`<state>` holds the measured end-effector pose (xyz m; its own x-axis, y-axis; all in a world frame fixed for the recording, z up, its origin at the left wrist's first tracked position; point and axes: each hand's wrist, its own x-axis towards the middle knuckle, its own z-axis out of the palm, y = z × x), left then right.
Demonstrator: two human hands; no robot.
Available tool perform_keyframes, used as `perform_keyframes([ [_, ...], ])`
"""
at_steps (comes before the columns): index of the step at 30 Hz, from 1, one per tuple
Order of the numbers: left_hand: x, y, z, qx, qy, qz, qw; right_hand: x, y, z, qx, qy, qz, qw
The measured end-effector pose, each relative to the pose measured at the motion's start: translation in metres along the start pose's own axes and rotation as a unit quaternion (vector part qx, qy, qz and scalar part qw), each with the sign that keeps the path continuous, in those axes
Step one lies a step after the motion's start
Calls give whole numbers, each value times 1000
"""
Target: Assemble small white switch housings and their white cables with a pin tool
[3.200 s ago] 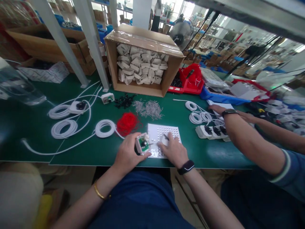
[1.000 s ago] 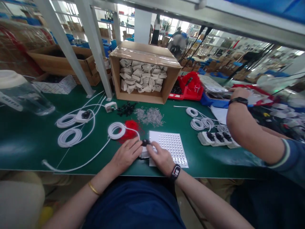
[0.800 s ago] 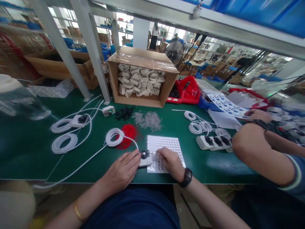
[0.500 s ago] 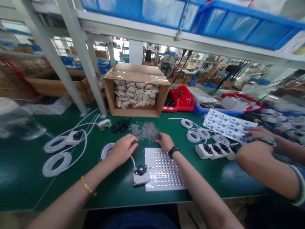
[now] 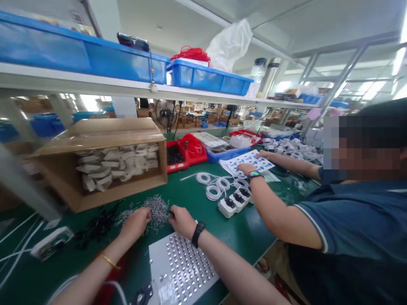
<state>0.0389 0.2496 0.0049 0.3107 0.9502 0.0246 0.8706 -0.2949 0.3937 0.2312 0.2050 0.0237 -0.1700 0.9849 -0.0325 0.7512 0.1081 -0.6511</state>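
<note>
Between left hand (image 5: pixel 136 223) and right hand (image 5: pixel 183 221): screw-like pieces (image 5: pixel 159 211) | fingers curled, cannot tell if clamped on any | black-and-white unit (image 5: pixel 147 293) on the hands' near side | seemingly picking pieces; next move calls for a fine pinch

High to the far right of the cardboard box (image 5: pixel 104 129), strip lights (image 5: pixel 398 63) glared white, while shade dimmed its inside and blur smeared the black parts (image 5: pixel 98 223) before it.
</note>
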Motion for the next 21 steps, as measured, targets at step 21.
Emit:
perform_keyframes([
  [21,-221,17,-5,-635,219,-323,667,-79,-23,42,144,-125,-60,980],
])
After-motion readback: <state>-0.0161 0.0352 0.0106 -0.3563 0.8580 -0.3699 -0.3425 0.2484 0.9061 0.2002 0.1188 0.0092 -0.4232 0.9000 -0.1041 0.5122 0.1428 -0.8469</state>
